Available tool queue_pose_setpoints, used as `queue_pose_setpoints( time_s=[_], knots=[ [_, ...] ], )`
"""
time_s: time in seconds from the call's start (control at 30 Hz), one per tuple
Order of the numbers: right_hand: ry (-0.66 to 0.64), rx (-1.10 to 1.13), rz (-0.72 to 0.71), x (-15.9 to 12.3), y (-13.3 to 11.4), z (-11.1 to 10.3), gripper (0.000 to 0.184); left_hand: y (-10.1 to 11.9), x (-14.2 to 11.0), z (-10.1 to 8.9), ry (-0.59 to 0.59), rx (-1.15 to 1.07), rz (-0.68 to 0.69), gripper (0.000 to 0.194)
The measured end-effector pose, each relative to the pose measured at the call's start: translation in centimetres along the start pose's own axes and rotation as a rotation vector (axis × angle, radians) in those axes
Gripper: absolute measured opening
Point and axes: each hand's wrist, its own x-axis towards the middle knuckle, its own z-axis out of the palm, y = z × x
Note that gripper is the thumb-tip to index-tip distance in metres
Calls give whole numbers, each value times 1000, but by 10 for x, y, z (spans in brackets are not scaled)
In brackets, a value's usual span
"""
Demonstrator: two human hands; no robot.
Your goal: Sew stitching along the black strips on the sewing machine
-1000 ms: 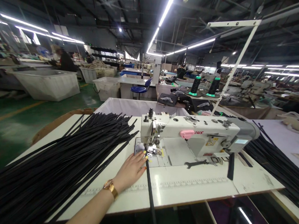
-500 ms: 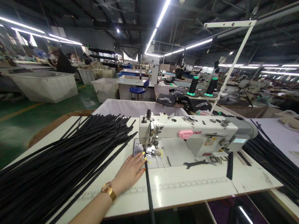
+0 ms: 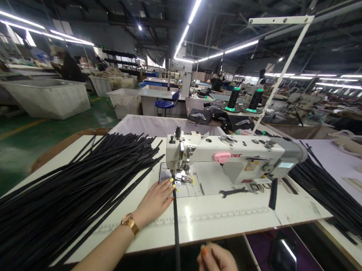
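Note:
My left hand [image 3: 155, 201] lies flat with fingers stretched out beside the presser foot of a white sewing machine [image 3: 195, 151]. Its fingertips touch a narrow black strip [image 3: 175, 223] that runs from under the foot toward me and hangs over the table edge. My right hand [image 3: 219, 264] is low in the view, below the table edge and right of the strip's hanging end. Its fingers are curled in toward the thumb; whether anything is between them cannot be made out. A large pile of black strips [image 3: 79, 186] covers the table left of my left hand.
A wrench [image 3: 234, 192] lies in front of the machine arm, near a short black piece [image 3: 273, 195]. A printed ruler [image 3: 212, 216] crosses the tabletop. Below right, a dark phone-like device [image 3: 284, 258] rests on a purple surface. More black strips [image 3: 317, 188] lie at right.
My right hand has come into view at the bottom. The camera view has shifted slightly. My left hand stays by the presser foot, and the strip's end now shows below the table edge.

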Motion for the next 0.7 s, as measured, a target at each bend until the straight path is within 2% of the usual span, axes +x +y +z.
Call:
queue_pose_setpoints(
  time_s=[0.13,0.2,0.27,0.43,0.7],
  knots=[
    [187,-424,-173,63,-12,-31,41,1,0,-1,11,-24,10,43],
    [247,-589,-191,85,-8,-37,35,1,1,-3,5,-29,6,43],
    [252,-693,-182,97,1,-36,29,2,1,-4,0,-32,0,43],
    [218,-743,-174,99,15,-32,23,2,1,-4,-17,-27,-7,45],
    [217,-708,-177,98,14,-33,26,0,1,-3,4,-61,-5,45]
  ],
)
